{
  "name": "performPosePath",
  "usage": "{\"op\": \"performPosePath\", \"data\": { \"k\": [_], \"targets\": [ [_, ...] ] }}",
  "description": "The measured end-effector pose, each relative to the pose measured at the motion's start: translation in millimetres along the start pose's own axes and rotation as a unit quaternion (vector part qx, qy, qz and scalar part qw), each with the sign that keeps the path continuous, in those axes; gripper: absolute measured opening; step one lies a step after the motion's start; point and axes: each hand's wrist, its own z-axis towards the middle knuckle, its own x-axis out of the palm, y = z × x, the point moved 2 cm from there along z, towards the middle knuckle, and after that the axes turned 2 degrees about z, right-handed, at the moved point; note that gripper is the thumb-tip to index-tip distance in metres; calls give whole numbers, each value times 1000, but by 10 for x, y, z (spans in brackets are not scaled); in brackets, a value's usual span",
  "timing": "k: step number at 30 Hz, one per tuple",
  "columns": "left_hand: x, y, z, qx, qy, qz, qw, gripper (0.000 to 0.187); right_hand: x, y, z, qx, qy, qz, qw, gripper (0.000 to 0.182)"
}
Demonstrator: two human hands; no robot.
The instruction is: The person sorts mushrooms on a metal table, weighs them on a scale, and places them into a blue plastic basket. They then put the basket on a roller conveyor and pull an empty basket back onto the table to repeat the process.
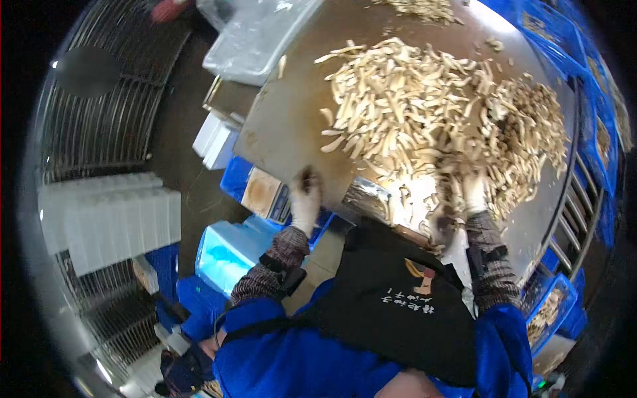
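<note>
My left hand (306, 204), in a whitish glove with dark fingertips, hovers by the table's left front edge, beside a small scale (264, 192). Motion smears its fingers. My right hand (474, 191), also in a pale glove, reaches into a large heap of pale, elongated mushrooms (398, 93) on the metal table (285, 126). Blur and the mushrooms around them hide the right fingers. Close in front of my apron, a shiny clear-plastic package (368, 198) lies at the heap's near edge. A white plastic bag (456, 257) hangs beside my right forearm.
Clear plastic covers a tub (262, 43) at the table's far left. A light-blue bin (229, 255) stands below the scale. White foam boxes (123, 222) are stacked at left. Blue crates (554, 305) with mushrooms line the right side. A person (182, 368) is at lower left.
</note>
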Motion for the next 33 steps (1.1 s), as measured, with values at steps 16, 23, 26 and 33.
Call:
{"op": "performPosePath", "data": {
  "k": [16, 23, 26, 33],
  "targets": [
    [2323, -1479, 320, -338, 466, -552, 603, 20, -242, 943, 8, 219, -134, 464, 848, 50],
    [2209, -1747, 300, -256, 493, -484, 677, 39, -439, 872, 274, 134, -18, 392, 910, 64],
    [2421, -1390, 379, -226, 462, -393, 762, 48, -303, 779, 309, 97, 15, 355, 930, 62],
    [2412, -1529, 311, -152, 433, -381, 803, 50, -374, 935, 289, 197, -150, 292, 924, 38]
  ]
}}
